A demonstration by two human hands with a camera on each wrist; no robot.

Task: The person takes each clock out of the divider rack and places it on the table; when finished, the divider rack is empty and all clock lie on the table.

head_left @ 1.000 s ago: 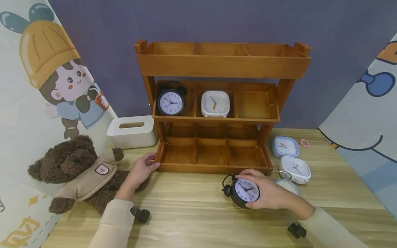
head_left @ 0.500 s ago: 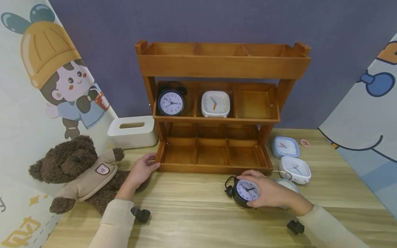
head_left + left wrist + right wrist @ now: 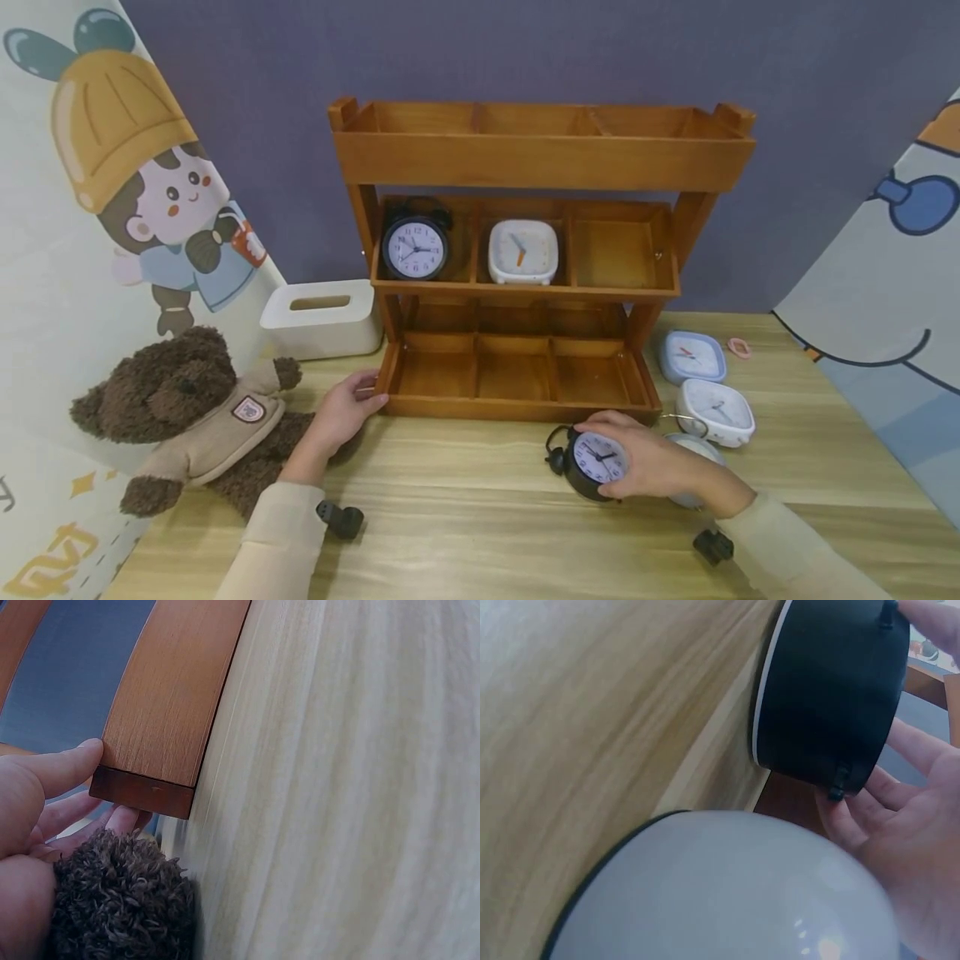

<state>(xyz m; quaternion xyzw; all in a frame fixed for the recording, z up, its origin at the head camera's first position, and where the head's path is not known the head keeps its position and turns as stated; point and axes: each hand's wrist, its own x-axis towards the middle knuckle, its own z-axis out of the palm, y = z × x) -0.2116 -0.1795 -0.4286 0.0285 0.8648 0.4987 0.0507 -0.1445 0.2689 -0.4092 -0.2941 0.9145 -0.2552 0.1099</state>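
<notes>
My right hand (image 3: 652,460) grips a black twin-bell alarm clock (image 3: 576,477) in front of the wooden rack, its face turned up and its bells to the left. In the right wrist view, thumb and fingers span the clock's black body (image 3: 829,690). My left hand (image 3: 347,415) holds the lower left corner of the wooden rack (image 3: 517,407); the left wrist view has the thumb on one side of the corner (image 3: 142,791) and fingers on the other. Another black alarm clock (image 3: 416,248) and a white square clock (image 3: 522,252) sit in the middle tier's left and centre compartments.
Right of the rack lie a blue clock (image 3: 693,357), a white clock (image 3: 716,412) and a pale round clock (image 3: 699,447) partly under my right arm. A pink ring (image 3: 738,347) lies behind. Left are a tissue box (image 3: 322,329) and a brown teddy bear (image 3: 202,417).
The black alarm clock in my right hand has shifted slightly to the right and tilted a little. My left hand stays at the rack's corner.
</notes>
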